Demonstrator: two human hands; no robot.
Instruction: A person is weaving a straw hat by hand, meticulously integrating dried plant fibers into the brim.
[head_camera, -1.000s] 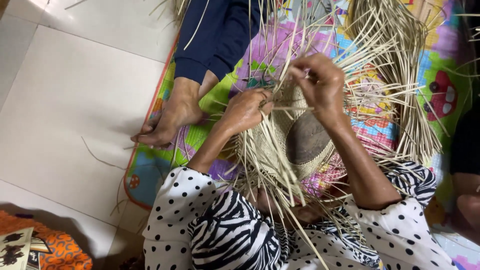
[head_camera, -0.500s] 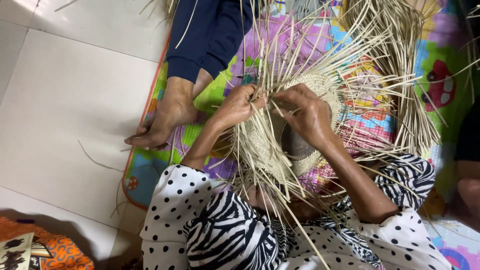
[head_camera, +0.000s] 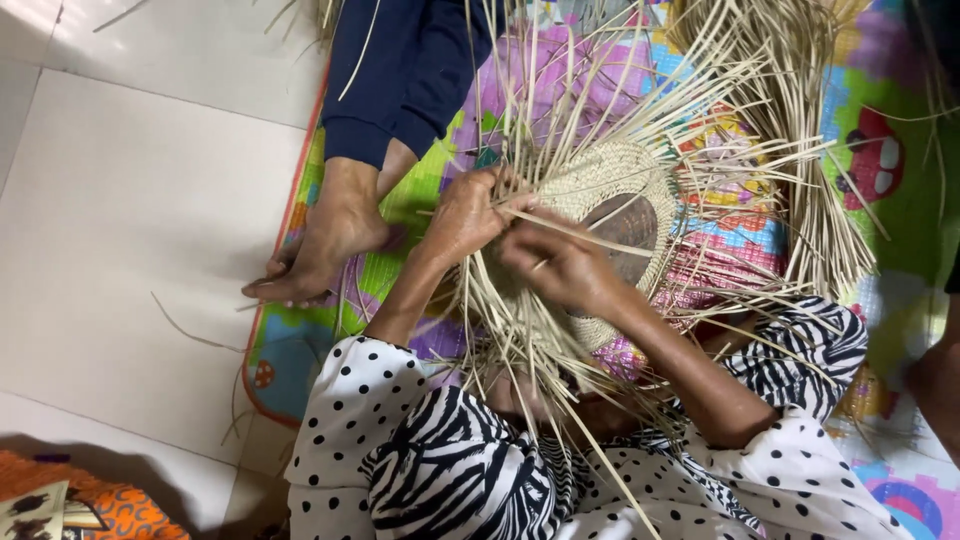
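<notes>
A half-woven straw piece (head_camera: 610, 180), round with a dark opening in its middle, rests in my lap, and long loose straw strands (head_camera: 760, 140) fan out from it on all sides. My left hand (head_camera: 468, 215) pinches strands at the weave's left edge. My right hand (head_camera: 560, 265) is just beside it, fingers closed around a strand that crosses toward the left hand. The two hands almost touch. My sleeves are white with black dots over a zebra-striped garment.
A colourful play mat (head_camera: 880, 150) lies under the work on a white tiled floor (head_camera: 130, 200). Another person's bare foot (head_camera: 330, 235) and dark blue trouser leg (head_camera: 400, 70) rest at the mat's left edge. An orange patterned cloth (head_camera: 110, 505) sits bottom left.
My right hand has come down from the upper rim of the weave to meet the left hand at its left edge. The left hand stayed roughly in place.
</notes>
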